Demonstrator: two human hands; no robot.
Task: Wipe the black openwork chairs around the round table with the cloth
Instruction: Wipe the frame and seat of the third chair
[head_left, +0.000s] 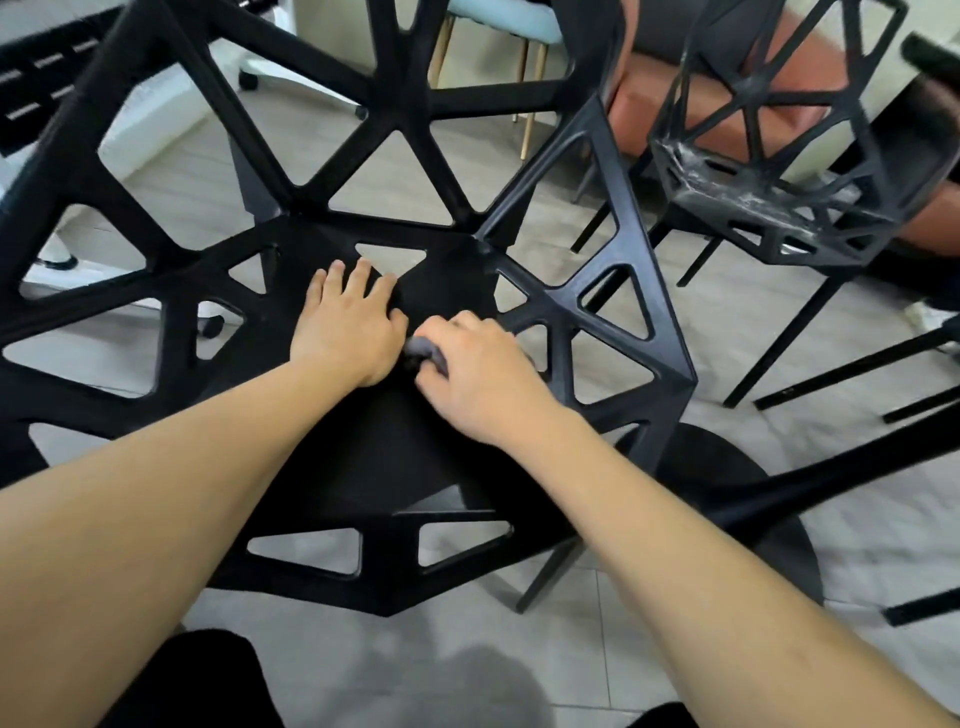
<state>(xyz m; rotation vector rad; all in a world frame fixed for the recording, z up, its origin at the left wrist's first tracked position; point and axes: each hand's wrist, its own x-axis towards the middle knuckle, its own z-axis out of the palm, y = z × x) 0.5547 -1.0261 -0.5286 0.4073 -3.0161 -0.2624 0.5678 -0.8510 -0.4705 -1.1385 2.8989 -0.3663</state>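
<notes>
**Cloth on near chair seat**

Head view: right hand (478, 371) curled round bunched grey cloth (422, 354), pressing on black openwork chair (363, 447) seat. Left hand (349, 323) flat, bracing. Cloth soft, light; chair stiff, likely steady. Second chair (779, 171) well apart.

The left hand (349, 325) rests flat on the black chair's seat (363, 457). Just beside it, the right hand (475, 371) grips a bunched grey cloth (422, 354) against the seat.
</notes>
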